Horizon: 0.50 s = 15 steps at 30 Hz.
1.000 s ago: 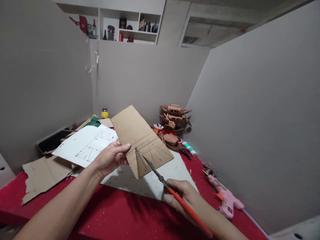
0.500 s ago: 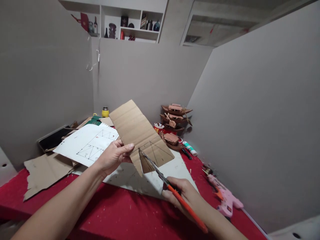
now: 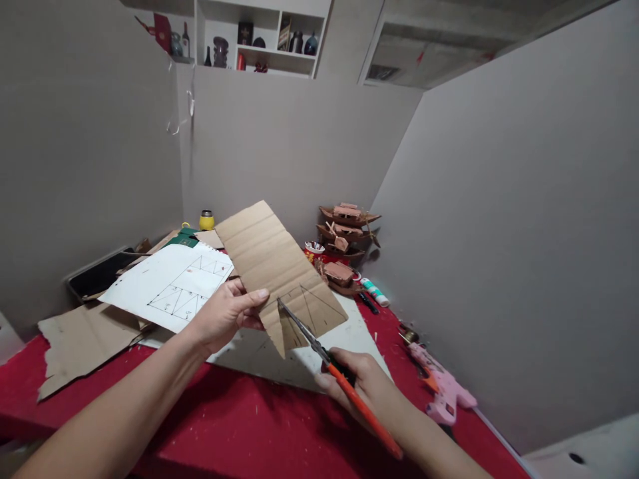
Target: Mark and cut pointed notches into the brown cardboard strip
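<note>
My left hand (image 3: pixel 232 314) pinches the left edge of a piece of brown corrugated cardboard (image 3: pixel 272 249), thumb on top, raised and tilted above the table. Black pencil-like lines forming triangles mark its lower right part. My right hand (image 3: pixel 362 382) is closed round the red-orange handles of a pair of scissors (image 3: pixel 312 342). The scissor blades lie at a cut in the cardboard, their tips near a drawn corner beside my left thumb. A narrow cardboard flap hangs to the left of the cut. Part of the scissor grip is hidden by my fingers.
A white sheet with a truss drawing (image 3: pixel 170 286) lies left, over torn cardboard (image 3: pixel 84 339). Beneath is a white board (image 3: pixel 249 359) on a red tablecloth (image 3: pixel 224 426). Model boats (image 3: pixel 347 229), a glue tube (image 3: pixel 374 291) and a pink glue gun (image 3: pixel 446 392) stand right. Grey partitions enclose the table.
The view has shifted slightly. The scissor blades look more closed along the cut, and the narrow flap hangs a little lower. Both hands keep their grip.
</note>
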Each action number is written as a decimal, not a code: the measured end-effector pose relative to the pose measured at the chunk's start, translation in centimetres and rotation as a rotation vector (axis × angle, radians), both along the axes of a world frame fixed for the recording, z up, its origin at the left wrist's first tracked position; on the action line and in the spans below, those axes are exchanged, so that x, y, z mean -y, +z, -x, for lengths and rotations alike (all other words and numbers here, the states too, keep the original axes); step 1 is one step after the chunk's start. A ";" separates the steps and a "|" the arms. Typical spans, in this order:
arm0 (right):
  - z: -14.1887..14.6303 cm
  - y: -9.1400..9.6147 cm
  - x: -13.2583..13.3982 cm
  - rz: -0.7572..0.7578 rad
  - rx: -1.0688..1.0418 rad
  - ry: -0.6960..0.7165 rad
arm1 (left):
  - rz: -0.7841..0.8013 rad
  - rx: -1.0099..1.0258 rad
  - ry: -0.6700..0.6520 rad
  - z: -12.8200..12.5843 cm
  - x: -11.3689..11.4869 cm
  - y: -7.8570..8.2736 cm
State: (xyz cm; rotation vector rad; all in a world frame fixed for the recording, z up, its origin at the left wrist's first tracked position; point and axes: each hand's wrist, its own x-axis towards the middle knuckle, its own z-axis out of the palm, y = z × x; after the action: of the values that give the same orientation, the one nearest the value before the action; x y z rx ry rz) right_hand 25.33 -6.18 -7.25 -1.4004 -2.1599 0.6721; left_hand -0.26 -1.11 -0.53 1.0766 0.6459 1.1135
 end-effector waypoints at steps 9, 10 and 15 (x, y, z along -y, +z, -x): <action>0.3 0.5 0.4 0.095 -0.082 0.040 | 0.020 0.037 -0.060 -0.1 -0.1 -0.4; 0.3 0.4 0.4 0.097 -0.078 0.038 | 0.023 0.039 -0.067 0.0 -0.1 -0.4; -0.1 0.0 0.1 0.037 -0.004 -0.002 | 0.064 0.070 -0.063 -0.2 -0.1 -0.5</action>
State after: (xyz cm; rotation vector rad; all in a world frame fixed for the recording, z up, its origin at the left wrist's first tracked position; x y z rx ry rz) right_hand 25.38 -6.30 -7.26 -1.4186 -2.1528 0.7172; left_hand -0.10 -0.97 -1.08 0.9920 0.5846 1.0644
